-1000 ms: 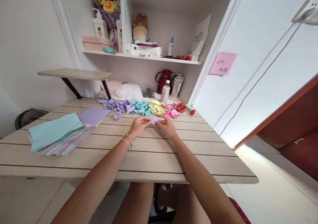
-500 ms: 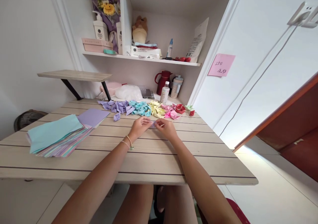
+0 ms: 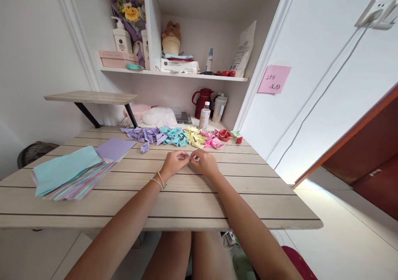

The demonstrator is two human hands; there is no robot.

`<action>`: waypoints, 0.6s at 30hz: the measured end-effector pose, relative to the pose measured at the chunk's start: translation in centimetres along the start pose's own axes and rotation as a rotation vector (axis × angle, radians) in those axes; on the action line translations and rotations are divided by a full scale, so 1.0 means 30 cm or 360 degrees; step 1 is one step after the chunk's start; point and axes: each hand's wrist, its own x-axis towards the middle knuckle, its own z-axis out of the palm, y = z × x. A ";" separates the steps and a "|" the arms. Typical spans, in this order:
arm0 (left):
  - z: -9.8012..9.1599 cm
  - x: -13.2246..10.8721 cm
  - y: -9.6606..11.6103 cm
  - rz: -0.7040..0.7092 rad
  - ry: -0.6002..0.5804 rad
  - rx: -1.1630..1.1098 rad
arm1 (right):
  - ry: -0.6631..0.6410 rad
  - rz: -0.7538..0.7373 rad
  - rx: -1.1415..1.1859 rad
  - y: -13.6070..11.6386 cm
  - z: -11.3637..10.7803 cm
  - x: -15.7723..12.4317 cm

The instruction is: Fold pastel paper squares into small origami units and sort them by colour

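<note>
My left hand point(image 3: 175, 162) and my right hand point(image 3: 204, 162) meet over the middle of the table, fingertips almost touching. Between them they pinch a small piece of folded purple paper point(image 3: 187, 157), mostly hidden by the fingers. Beyond the hands lies a row of folded paper pieces: purple ones point(image 3: 149, 135), blue ones point(image 3: 175, 136), yellow ones point(image 3: 195, 137), pink ones point(image 3: 214, 142) and a few red ones point(image 3: 224, 135). One purple folded piece point(image 3: 144, 147) sits a little nearer than the rest.
A fanned stack of coloured paper point(image 3: 70, 170) lies on the left, with purple sheets point(image 3: 115, 148) behind it. A small raised shelf point(image 3: 90, 97) stands at the back left. A clear bottle point(image 3: 204, 116), a red jug point(image 3: 202, 103) and a tumbler point(image 3: 219, 108) stand behind the folded pieces.
Both hands have drawn slightly closer together and nearer to me, with the fingers more curled around the purple paper. The view has shifted a little.
</note>
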 end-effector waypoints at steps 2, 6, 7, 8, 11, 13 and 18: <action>-0.002 -0.001 0.003 0.0020 -0.0025 0.0024 | 0.0016 0.0026 0.0075 0.003 0.006 0.001; -0.008 -0.001 0.007 0.0066 -0.0108 0.0061 | 0.0028 0.0112 0.0269 0.015 0.018 0.003; -0.009 -0.001 0.007 0.0082 -0.0119 0.0065 | 0.0032 0.0124 0.0303 0.018 0.019 0.003; -0.010 -0.001 0.008 0.0098 -0.0130 0.0069 | 0.0039 0.0131 0.0323 0.020 0.021 0.003; -0.012 -0.002 0.010 0.0130 -0.0154 0.0100 | 0.0069 0.0116 0.0317 0.023 0.022 0.001; -0.013 -0.001 0.009 0.0133 -0.0154 0.0135 | 0.0079 0.0089 0.0289 0.021 0.023 0.001; -0.013 0.006 0.001 0.0052 0.0019 0.0059 | 0.0062 0.0051 0.0165 0.012 0.022 -0.001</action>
